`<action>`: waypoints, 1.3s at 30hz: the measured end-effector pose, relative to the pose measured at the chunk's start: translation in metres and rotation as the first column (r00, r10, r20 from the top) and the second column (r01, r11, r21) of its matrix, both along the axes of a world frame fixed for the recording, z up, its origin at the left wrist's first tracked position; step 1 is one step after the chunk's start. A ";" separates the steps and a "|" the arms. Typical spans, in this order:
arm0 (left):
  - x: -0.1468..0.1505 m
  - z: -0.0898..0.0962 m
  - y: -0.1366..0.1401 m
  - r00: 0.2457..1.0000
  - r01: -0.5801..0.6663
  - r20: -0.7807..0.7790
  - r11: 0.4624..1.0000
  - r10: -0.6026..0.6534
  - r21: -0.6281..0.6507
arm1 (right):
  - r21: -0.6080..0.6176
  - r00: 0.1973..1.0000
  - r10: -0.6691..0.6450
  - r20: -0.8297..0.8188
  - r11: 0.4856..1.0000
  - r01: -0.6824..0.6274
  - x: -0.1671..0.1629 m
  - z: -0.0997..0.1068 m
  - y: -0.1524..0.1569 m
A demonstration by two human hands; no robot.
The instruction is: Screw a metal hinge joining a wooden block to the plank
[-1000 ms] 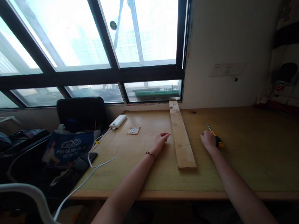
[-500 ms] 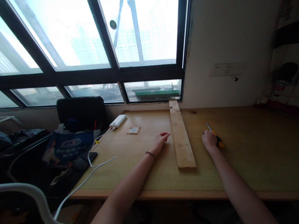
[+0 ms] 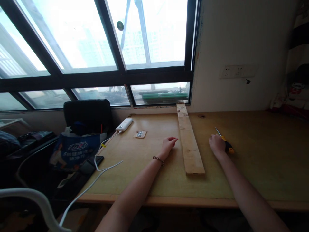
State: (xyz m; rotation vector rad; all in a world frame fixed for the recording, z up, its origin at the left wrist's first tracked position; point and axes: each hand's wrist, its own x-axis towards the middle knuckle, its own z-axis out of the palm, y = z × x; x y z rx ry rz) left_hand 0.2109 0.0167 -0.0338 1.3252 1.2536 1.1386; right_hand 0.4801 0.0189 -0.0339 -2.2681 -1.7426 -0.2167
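Note:
On the table, my left hand [image 3: 168, 145] rests just left of a long wooden board [image 3: 191, 146]. Its fingertips are pinched together; whatever they hold, if anything, is too small to make out. Right of the board, my right hand [image 3: 216, 144] lies curled into a fist, its palm side hidden. Close against that hand is a screwdriver [image 3: 229, 147] with a yellow and black handle, its metal shaft pointing away to the upper left. The board lies flat, running from the window sill side toward me. Farther left lies a small flat piece with metal parts on it [image 3: 140, 134].
A white power bank [image 3: 124, 125] with a white cable [image 3: 108, 168] sits by the table's left edge. Beyond that edge are a black chair [image 3: 87, 112] and a blue bag [image 3: 74, 151]. Wall sockets [image 3: 238, 71] are at the back right, beside the window.
The whole view has shifted slightly, so everything appears a little farther right. Both hands keep nearly the same pose and place relative to the board and the screwdriver.

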 end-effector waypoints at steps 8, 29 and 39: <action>-0.015 -0.002 0.008 0.911 -0.135 -0.355 0.967 0.207 0.218 | 0.263 0.924 0.366 -0.111 0.907 -0.328 -0.047 0.013 -0.021; -0.086 0.004 0.010 0.064 -0.335 -0.920 0.877 0.386 0.345 | 0.042 0.994 0.002 -0.106 0.999 0.002 -0.036 0.020 -0.019; -0.088 0.001 0.016 0.070 -0.355 -0.930 0.880 0.362 0.316 | 0.130 0.973 0.187 -0.137 0.977 -0.170 -0.049 0.029 -0.028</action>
